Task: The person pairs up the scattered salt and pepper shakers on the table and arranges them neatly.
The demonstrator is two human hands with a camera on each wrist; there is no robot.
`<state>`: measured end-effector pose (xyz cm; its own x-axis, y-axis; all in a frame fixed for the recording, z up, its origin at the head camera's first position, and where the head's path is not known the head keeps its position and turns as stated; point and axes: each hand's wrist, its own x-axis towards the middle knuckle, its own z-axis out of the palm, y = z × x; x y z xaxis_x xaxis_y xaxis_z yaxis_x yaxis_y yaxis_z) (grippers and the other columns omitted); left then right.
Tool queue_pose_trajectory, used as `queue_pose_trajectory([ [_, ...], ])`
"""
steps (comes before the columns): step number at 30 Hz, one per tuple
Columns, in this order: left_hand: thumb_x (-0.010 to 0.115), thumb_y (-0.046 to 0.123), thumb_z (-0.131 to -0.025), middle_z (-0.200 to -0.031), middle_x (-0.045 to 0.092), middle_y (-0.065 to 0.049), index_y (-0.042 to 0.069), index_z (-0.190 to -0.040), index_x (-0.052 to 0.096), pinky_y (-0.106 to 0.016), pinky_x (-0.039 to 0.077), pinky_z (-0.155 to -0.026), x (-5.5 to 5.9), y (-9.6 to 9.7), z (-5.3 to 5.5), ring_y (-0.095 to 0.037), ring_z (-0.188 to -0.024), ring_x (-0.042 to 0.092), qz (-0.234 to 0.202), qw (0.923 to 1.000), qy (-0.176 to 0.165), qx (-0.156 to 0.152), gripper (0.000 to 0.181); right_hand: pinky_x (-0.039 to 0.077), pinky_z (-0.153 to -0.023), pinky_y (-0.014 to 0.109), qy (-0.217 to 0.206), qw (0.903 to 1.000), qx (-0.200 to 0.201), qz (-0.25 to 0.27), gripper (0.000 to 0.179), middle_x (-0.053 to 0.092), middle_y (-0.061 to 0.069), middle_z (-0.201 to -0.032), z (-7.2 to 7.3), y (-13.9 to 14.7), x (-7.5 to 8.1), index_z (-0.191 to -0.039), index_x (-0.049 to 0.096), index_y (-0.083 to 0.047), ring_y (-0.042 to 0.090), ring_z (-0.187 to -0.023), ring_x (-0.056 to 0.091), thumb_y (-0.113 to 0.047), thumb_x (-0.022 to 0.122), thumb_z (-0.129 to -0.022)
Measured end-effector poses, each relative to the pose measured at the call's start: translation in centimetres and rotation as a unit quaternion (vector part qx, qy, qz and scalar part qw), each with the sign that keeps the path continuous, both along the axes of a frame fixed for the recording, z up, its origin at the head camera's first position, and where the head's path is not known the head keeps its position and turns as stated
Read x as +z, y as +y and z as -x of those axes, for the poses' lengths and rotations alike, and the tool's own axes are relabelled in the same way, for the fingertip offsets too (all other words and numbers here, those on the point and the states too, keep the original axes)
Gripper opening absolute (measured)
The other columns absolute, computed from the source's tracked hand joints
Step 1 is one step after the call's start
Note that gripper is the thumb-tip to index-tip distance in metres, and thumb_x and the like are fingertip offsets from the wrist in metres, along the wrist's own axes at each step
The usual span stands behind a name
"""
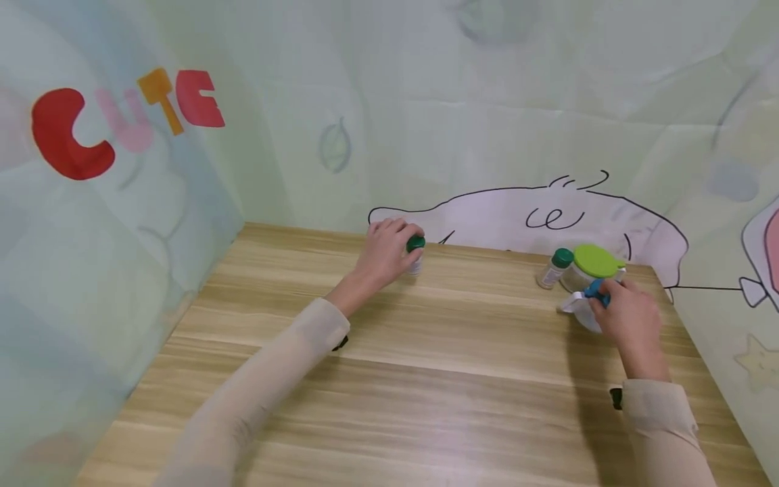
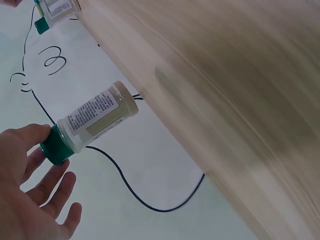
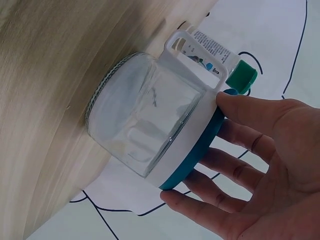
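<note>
My left hand (image 1: pixel 389 250) pinches the green cap of a clear spice bottle (image 2: pixel 95 117) between thumb and fingers. A printed label covers part of this bottle, and its base shows apart from the tabletop in the left wrist view. On the right, my right hand (image 1: pixel 633 318) holds a clear glass jar (image 3: pixel 145 120) by its blue and white lid (image 3: pixel 192 145), fingers round the rim. A white handle (image 3: pixel 197 57) sticks out from the jar's side. Whether the jar's base touches the table cannot be told.
A second green-capped spice bottle (image 1: pixel 552 269) stands near the table's back right, beside a clear container with a lime-green lid (image 1: pixel 596 261). The wood-grain table (image 1: pixel 438 406) meets printed cloth walls (image 1: pixel 292 135) at the back and sides.
</note>
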<state>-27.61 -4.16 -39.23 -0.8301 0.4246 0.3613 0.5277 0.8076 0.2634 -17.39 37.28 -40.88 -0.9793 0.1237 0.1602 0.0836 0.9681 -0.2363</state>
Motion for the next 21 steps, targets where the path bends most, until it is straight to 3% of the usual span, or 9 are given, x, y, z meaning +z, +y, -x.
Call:
queue_pose_trajectory([
  [12,0.073,0.026,-0.102,-0.122,0.07,-0.007,0.016,-0.126,0.071,-0.055,0.043,-0.108,-1.0,-4.3,-0.6,-0.031,-0.118,0.06,-0.005,0.9998,-0.008,0.02,0.027,0.047,-0.076,0.067,-0.011,0.9999,-0.003,0.002,0.024,0.057,0.033,-0.109,-0.2,0.3,0.1,-0.109,0.063,0.005,0.058,-0.096,0.056,-0.015,0.071,-0.099],
  [21,0.076,0.025,-0.1,-0.131,0.071,-0.01,0.014,-0.129,0.072,-0.057,0.041,-0.111,-1.5,-7.0,-1.3,-0.036,-0.127,0.059,-0.007,0.9993,-0.009,0.036,0.031,0.047,-0.078,0.068,-0.021,0.9998,-0.006,0.003,0.024,0.056,0.033,-0.11,0.0,0.2,0.0,-0.109,0.063,0.004,0.057,-0.097,0.055,-0.016,0.071,-0.099],
])
